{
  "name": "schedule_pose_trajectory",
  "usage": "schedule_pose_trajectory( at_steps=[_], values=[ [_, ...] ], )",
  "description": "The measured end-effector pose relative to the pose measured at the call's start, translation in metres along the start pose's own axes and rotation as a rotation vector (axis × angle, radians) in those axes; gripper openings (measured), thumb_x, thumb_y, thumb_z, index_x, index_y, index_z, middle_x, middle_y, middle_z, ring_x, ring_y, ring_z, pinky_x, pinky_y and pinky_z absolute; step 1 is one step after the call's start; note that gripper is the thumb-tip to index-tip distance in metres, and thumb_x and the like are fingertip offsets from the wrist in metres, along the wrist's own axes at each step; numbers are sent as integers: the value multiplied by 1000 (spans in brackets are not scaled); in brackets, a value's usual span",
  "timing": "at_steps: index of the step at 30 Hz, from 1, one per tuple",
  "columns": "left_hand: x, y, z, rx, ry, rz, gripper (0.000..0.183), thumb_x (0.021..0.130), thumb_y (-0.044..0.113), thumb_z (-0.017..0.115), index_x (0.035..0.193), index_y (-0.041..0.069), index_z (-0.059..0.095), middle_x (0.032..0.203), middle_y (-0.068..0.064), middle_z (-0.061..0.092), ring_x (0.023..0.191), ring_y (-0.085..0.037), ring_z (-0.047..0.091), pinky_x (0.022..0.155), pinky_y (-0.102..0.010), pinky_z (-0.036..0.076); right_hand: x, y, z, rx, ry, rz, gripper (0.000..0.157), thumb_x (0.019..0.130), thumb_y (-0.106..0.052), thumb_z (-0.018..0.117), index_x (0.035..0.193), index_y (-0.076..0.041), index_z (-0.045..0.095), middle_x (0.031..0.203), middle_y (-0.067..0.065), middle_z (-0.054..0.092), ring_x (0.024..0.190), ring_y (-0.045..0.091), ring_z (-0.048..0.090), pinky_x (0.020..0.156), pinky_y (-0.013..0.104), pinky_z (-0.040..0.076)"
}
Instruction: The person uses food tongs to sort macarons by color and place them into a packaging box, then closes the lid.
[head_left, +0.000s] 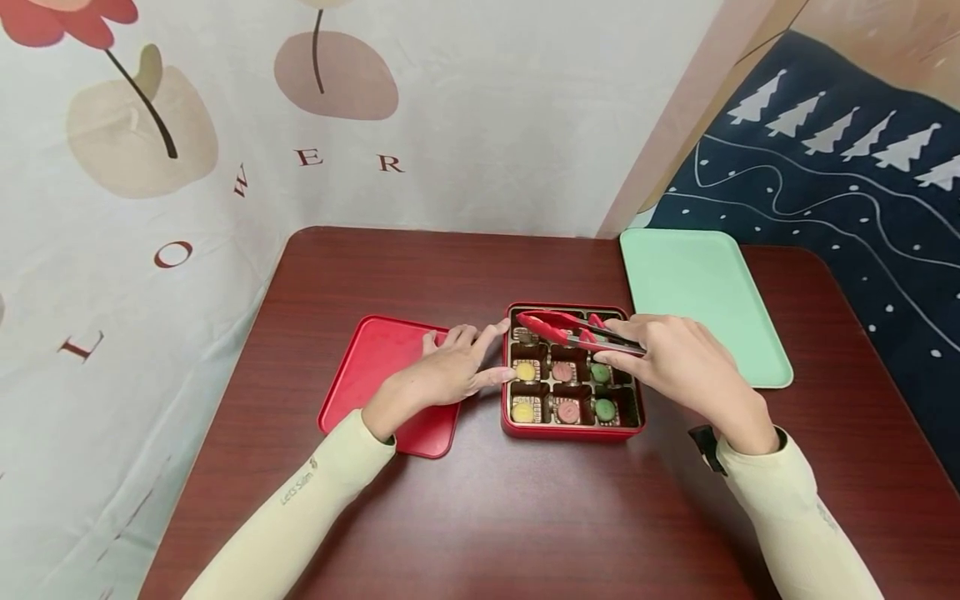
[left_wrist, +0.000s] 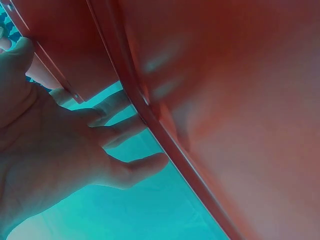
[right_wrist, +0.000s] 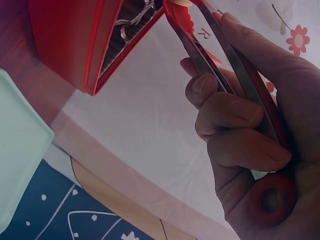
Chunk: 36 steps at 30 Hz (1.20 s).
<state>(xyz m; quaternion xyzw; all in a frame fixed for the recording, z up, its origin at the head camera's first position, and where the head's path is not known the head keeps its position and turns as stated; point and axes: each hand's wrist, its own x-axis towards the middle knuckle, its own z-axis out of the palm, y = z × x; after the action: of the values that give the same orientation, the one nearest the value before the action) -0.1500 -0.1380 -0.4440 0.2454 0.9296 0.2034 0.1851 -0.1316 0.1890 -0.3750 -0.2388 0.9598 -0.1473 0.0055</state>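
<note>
A red tin (head_left: 573, 433) stands uncovered in the middle of the table, its dark divided tray holding yellow (head_left: 524, 412), pink (head_left: 567, 412) and green round sweets (head_left: 604, 410) in separate compartments. My right hand (head_left: 678, 354) grips a pair of red-tipped tongs (head_left: 542, 327) across the tin's back row. In the right wrist view a pale yellowish sweet (right_wrist: 181, 2) shows between the tong tips, cut off by the frame edge. My left hand (head_left: 450, 367) is spread at the tin's left side, thumb and index finger right at its wall, other fingers over the red lid (head_left: 375, 362).
Behind and to the right of the tin lies a mint-green tray (head_left: 690, 275). The brown table (head_left: 525, 517) meets a pale printed cloth (head_left: 487, 125) at the back and left, and a dark blue cloth (head_left: 862, 208) with white trees on the right.
</note>
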Motion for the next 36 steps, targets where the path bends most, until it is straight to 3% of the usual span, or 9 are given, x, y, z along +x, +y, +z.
schedule_pose_trajectory(
  at_steps=[5,12,36],
  values=[
    [0,-1,2,8,9,6,85,109,64,56,175,26,18,146,-20,52,145,-37,42,109,-74,28,0,-1,2,-11,0,-8,53,94,-36,89,137,-7,77,117,17,79,55,13,41,47,35,35],
    [1,-3,3,7,8,3,85,109,65,55,175,27,17,145,-19,52,145,-36,41,109,-74,27,1,-2,4,-12,-8,-3,55,93,-38,90,138,-8,77,126,24,75,55,13,44,46,35,35],
    [1,-3,2,5,7,7,84,109,64,54,175,27,17,148,-20,51,146,-37,40,110,-74,27,3,0,5,-19,-3,-5,57,93,-36,91,138,-4,76,125,25,75,64,18,58,50,35,40]
  ],
)
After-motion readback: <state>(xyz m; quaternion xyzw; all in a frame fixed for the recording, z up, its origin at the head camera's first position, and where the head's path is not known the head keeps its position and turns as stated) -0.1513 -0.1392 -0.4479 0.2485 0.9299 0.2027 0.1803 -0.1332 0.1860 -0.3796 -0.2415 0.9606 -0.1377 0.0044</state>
